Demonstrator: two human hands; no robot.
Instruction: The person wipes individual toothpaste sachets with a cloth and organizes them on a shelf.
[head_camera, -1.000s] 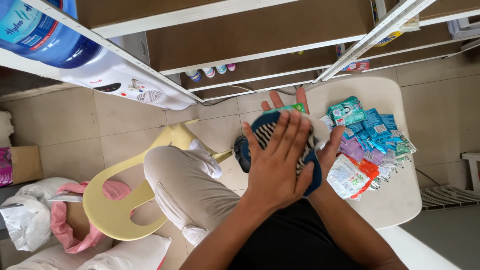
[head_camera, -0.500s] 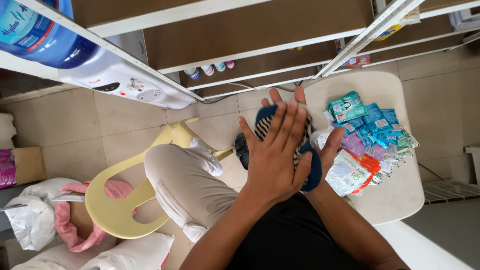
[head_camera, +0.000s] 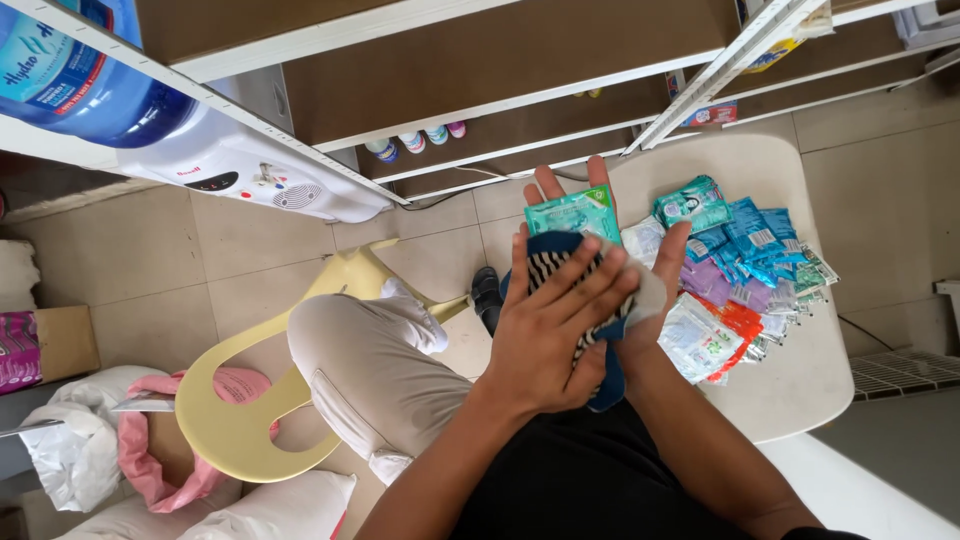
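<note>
Pressing a cloth over a sachet, beside the white table

Pressing flat, the left hand (head_camera: 550, 335) spreads its fingers over a striped blue cloth (head_camera: 560, 270). Beneath it, the right hand (head_camera: 620, 270) lies palm up, open, bearing the cloth and a green sachet (head_camera: 572, 214). Just right, the white table (head_camera: 800, 380) holds a pile of sachets (head_camera: 745, 265).

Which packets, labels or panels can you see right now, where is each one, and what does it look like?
Green sachet: flat, teal-green, lying on the right hand above the striped cloth under the left hand.
Sachet pile: blue, teal, purple, orange and white packets on the round table.
Water bottle label: blue and white, top left.
Dispenser panel: white, dark strip.
</note>
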